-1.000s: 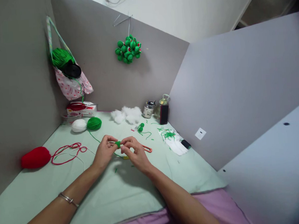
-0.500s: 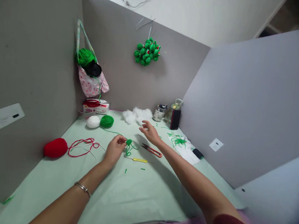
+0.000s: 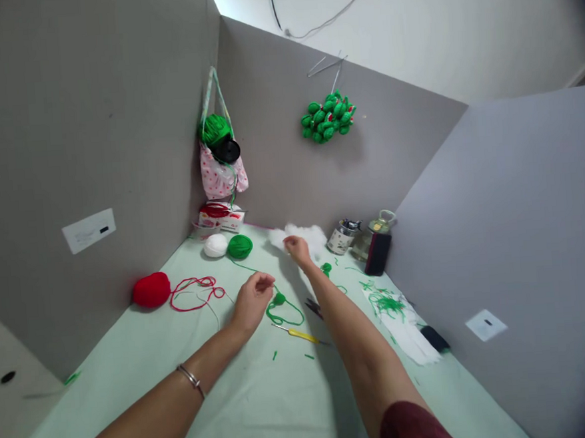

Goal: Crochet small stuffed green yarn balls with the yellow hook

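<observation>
My right hand (image 3: 297,250) reaches to the back of the table, its fingers pinched on the white fibre stuffing (image 3: 314,236). My left hand (image 3: 252,302) hovers closer to me with its fingers curled together; whether a strand is between them is hidden. Just right of its fingertips lies a small round green crocheted piece (image 3: 279,299), with a loop of green yarn (image 3: 302,315) trailing from it. A crochet hook with a yellow handle (image 3: 303,335) rests in front of the piece. Thread snips (image 3: 313,307) are partly covered by my right forearm.
A green yarn ball (image 3: 240,247), a white ball (image 3: 215,246) and a red ball (image 3: 151,290) sit at left. At right stand a pen tin (image 3: 341,237) and a dark phone (image 3: 378,254), with green scraps (image 3: 387,302) nearby. Green crocheted pieces (image 3: 328,118) hang on the wall.
My right hand has moved back onto the stuffing. My left hand has come off the green crocheted piece, which lies beside its fingertips. The camera view has shifted left.
</observation>
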Demonstrator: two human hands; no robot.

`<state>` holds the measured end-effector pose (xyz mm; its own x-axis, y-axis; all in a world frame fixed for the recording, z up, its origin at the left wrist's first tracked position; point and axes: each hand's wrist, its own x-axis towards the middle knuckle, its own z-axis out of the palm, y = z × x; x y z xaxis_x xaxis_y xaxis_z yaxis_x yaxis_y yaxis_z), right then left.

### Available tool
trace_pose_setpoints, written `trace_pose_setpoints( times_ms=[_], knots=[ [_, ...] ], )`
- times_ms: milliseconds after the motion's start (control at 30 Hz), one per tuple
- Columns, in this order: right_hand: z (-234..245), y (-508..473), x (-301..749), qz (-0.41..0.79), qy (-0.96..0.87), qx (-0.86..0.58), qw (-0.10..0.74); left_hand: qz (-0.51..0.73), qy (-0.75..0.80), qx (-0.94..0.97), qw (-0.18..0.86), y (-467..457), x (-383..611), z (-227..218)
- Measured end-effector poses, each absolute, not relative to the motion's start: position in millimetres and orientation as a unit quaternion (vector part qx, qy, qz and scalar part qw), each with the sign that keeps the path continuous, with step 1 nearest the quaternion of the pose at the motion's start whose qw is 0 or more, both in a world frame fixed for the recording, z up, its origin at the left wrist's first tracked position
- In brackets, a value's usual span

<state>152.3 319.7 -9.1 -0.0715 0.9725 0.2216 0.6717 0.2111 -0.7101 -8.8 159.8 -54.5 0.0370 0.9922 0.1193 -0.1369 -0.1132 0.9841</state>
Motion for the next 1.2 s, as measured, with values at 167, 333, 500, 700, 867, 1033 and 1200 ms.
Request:
trace_pose_setpoints(
  times_ms=[167, 333, 500, 700, 867, 1033, 1200],
  knots=[
    [18.5, 300.5, 184.3, 0.281, -0.659, -0.564, 0.411, 0.556, 0.38, 0.403, 0.62, 156.6, -13.0, -44.6],
    [12.1, 232.4, 201.8, 0.319, -0.669, -0.508, 0.439, 0.564, 0.326, 0.325, 0.686, 149.9, -10.8, -32.4],
    [-10.4, 165.0, 179.8, 0.313, -0.735, -0.436, 0.414, 0.556, 0.281, 0.31, 0.718, 144.4, -9.0, -24.4],
    [-0.4, 132.7, 158.3, 0.208, -0.812, -0.388, 0.382, 0.57, 0.308, 0.285, 0.707, 145.0, 3.1, -31.4],
    [1.4, 129.2, 164.1, -0.022, -0.868, -0.379, 0.321, 0.555, 0.304, 0.262, 0.728, 143.2, 18.8, -27.5],
    [-0.6, 127.6, 186.4, -0.074, -0.868, -0.361, 0.333, 0.537, 0.297, 0.27, 0.742, 155.0, 29.6, -5.3],
    [0.9, 119.1, 202.7, -0.072, -0.859, -0.326, 0.389, 0.528, 0.329, 0.292, 0.726, 178.7, 56.1, 13.2]
  ],
)
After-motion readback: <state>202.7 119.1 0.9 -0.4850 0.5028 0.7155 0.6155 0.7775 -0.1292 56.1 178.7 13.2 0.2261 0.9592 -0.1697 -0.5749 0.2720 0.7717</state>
